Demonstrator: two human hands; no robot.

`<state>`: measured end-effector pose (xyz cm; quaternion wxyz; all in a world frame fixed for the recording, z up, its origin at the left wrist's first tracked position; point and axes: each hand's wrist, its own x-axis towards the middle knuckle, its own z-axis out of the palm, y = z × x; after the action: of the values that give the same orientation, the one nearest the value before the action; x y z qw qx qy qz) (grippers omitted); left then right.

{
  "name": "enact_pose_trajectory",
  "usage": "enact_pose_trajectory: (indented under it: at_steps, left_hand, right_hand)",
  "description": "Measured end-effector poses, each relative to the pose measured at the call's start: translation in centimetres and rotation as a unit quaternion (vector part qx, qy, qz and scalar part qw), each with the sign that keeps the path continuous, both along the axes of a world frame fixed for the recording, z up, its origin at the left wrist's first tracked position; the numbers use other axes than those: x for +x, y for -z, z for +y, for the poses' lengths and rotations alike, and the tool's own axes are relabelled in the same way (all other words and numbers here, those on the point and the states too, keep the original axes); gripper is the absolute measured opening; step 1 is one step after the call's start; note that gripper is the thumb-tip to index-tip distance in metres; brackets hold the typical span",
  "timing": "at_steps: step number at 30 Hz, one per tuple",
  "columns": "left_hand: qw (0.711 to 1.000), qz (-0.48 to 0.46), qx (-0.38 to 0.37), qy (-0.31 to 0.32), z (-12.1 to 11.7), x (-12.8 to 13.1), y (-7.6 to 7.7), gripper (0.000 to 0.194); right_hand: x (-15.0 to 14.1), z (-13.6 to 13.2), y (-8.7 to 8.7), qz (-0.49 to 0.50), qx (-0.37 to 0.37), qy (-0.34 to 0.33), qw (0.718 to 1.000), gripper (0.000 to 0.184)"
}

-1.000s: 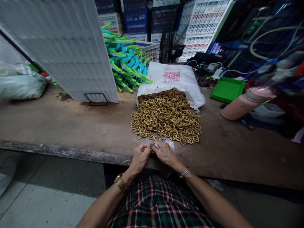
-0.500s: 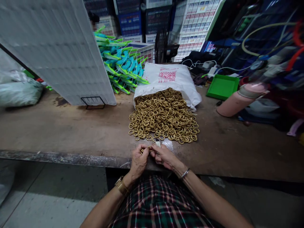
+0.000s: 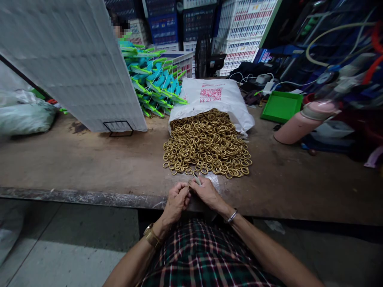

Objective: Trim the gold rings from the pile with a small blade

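Rings (image 3: pixel 206 143): metal-looking, brass-toned, smooth, low sheen. Bag (image 3: pixel 223 89): plastic-looking, wrinkled, slight gloss. Worktop (image 3: pixel 74 167): wood-like, matt, stained; front edge scuffed, rough. Green tray (image 3: pixel 283 107): smooth plastic. Pink bottle (image 3: pixel 295 126): smooth, satin finish. Plaid garment (image 3: pixel 197 255): matt cloth. Watch strap (image 3: pixel 153 237): gold-toned metal, shiny. Bracelet (image 3: pixel 232 216): silvery, polished metal. Crates (image 3: pixel 239 52): slotted plastic.

Two hands (image 3: pixel 176 199), one pink bottle (image 3: pixel 295 127), one green tray (image 3: pixel 281 107), countless rings (image 3: pixel 208 145)

Dim light overall; white crates (image 3: pixel 239 34) glow brightest. 1 pale sheen marks the table (image 3: pixel 299 187), shadow darkens the floor (image 3: pixel 77 233), gold rings (image 3: pixel 206 145) look soft, and the right-edge clutter (image 3: pixel 347 81) smears, dark and stretched.
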<state>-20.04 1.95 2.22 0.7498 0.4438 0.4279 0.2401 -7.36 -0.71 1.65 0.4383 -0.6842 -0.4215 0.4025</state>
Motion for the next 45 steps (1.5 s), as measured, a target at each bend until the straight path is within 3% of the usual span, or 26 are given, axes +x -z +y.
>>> enact_pose_trajectory:
  at_steps: [7, 17, 21, 25, 28, 37, 41, 45]
  left_hand:
    - [0.996, -0.041, -0.074, -0.016, -0.1, 0.0, -0.1, 0.032]
    - [0.994, -0.082, -0.077, -0.008, -0.3, -0.4, 0.2, 0.035]
    - [0.995, -0.081, -0.049, -0.020, -0.2, -0.6, 0.2, 0.037]
    - [0.997, -0.071, -0.009, -0.024, -0.1, -0.7, 0.2, 0.035]
    - [0.998, -0.062, 0.013, -0.017, -0.1, -0.8, 0.4, 0.036]
    - [0.996, -0.022, 0.083, 0.000, -0.4, -0.8, 0.5, 0.035]
    - [0.988, 0.001, 0.154, -0.007, -0.5, -1.0, 0.4, 0.032]
    - [0.985, 0.001, 0.173, 0.020, -1.3, -1.2, -0.5, 0.032]
  right_hand:
    - [0.0, -0.1, 0.1, -0.010, 0.014, -0.014, 1.000, 0.022]
    - [0.0, -0.1, 0.0, 0.010, 0.025, -0.036, 0.999, 0.029]
    - [0.3, -0.4, 0.4, -0.100, 0.039, -0.030, 0.994, 0.024]
    - [0.2, -1.2, 1.0, -0.238, 0.060, -0.120, 0.962, 0.014]
    - [0.0, -1.6, 1.1, -0.294, 0.064, -0.161, 0.940, 0.020]
    - [-0.1, -1.6, 0.6, -0.348, 0.068, -0.172, 0.919, 0.023]
    - [0.0, -1.5, 1.1, -0.344, 0.037, -0.201, 0.917, 0.024]
    - [0.5, -1.3, 1.4, -0.360, 0.001, -0.195, 0.913, 0.023]
